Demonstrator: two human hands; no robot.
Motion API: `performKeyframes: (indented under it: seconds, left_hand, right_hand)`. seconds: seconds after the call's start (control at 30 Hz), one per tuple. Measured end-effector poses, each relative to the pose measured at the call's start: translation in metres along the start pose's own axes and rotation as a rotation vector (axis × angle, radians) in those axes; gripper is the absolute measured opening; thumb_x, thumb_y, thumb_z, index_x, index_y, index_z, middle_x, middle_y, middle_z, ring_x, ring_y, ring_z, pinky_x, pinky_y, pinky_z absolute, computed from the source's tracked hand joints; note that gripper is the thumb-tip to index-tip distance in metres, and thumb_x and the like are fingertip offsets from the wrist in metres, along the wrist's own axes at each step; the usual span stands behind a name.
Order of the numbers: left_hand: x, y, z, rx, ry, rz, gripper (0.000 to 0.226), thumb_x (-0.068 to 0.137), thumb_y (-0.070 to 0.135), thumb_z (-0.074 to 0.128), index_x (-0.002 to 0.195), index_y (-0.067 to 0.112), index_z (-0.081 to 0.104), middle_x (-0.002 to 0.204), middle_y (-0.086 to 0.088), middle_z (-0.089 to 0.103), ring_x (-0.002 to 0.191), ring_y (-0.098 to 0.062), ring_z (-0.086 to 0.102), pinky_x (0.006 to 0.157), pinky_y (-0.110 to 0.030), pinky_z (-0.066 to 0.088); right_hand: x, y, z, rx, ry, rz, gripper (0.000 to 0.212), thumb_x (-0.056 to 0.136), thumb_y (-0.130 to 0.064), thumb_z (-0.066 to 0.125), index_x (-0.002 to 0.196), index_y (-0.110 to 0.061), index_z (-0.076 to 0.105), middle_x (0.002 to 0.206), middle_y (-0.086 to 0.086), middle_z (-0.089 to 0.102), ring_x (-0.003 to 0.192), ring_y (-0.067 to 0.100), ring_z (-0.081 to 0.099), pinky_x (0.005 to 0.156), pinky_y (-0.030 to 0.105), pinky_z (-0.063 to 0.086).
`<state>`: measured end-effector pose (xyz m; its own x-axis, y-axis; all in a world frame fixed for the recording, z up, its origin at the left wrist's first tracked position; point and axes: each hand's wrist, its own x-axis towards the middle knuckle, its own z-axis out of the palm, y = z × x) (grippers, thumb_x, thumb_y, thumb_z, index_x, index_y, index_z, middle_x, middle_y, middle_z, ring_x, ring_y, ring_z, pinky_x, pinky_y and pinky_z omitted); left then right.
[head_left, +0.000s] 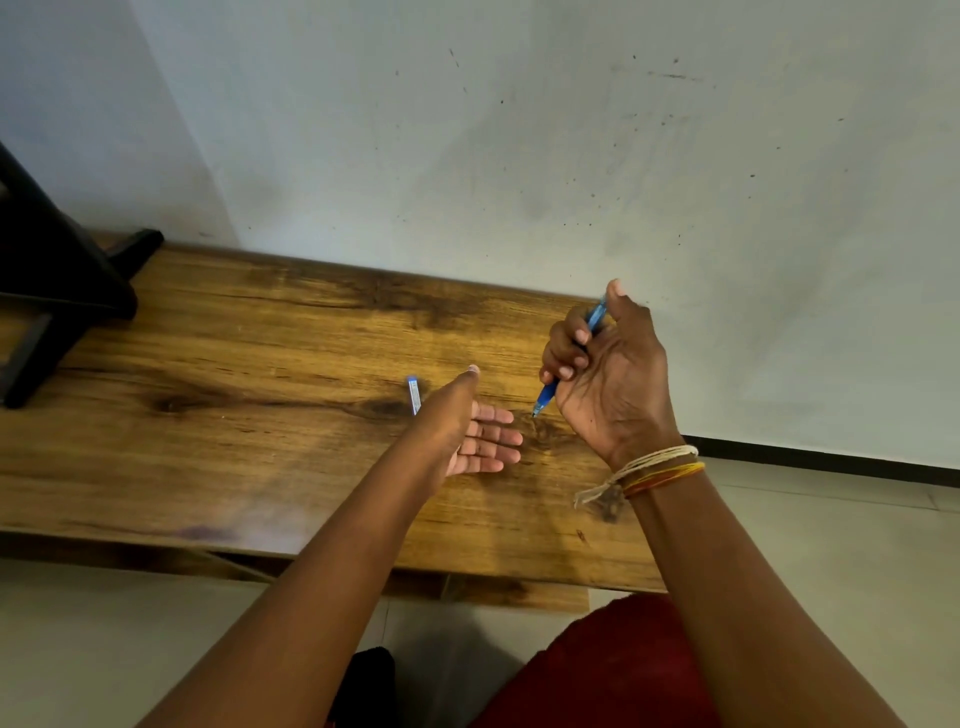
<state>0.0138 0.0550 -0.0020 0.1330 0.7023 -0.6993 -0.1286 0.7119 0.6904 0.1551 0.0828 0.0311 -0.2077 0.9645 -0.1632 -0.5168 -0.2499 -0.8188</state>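
Right hand: you grip the blue pen tip-down, thumb on top, likely to click.
Left hand: fingers straight, palm bare, left of pen.

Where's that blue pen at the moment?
In the head view, the blue pen is right of centre, gripped in the right hand above the wooden table, its tip pointing down, just beside the open left hand.

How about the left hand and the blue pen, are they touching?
Apart. The head view shows bare table between the left hand and the blue pen; only the right hand grips it.
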Motion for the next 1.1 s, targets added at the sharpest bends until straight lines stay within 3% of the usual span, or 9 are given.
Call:
performKeyframes:
  seconds: [0.57,0.83,1.1]
  left_hand:
    - [-0.0026,0.002,0.004,-0.009,0.003,-0.009,0.068,0.099,0.051,0.023,0.112,-0.005,0.06,0.088,-0.019,0.067,0.074,-0.028,0.065,0.069,-0.032,0.051]
    - [-0.0017,0.0036,0.0041,-0.005,0.0,-0.015,0.069,0.099,0.051,0.022,0.114,-0.005,0.06,0.089,-0.019,0.067,0.075,-0.028,0.065,0.07,-0.032,0.051]
    - [-0.0027,0.0031,0.0053,-0.031,-0.016,-0.03,0.07,0.099,0.051,0.021,0.114,-0.005,0.06,0.092,-0.02,0.066,0.077,-0.029,0.065,0.072,-0.033,0.051]
  right_hand:
    - [-0.0009,0.0027,0.0061,-0.072,-0.015,-0.001,0.047,0.099,-0.043,0.034,0.063,-0.014,0.039,0.059,0.003,0.02,0.054,0.017,0.02,0.057,0.032,0.022]
    - [0.0014,0.002,0.0064,-0.006,-0.009,-0.006,0.044,0.098,-0.044,0.037,0.066,-0.014,0.038,0.059,0.002,0.022,0.061,0.02,0.011,0.059,0.032,0.02]
    - [-0.0003,0.0014,0.0038,0.081,-0.04,-0.041,0.046,0.098,-0.044,0.031,0.064,-0.014,0.035,0.053,0.0,0.024,0.059,0.02,0.012,0.058,0.032,0.023]
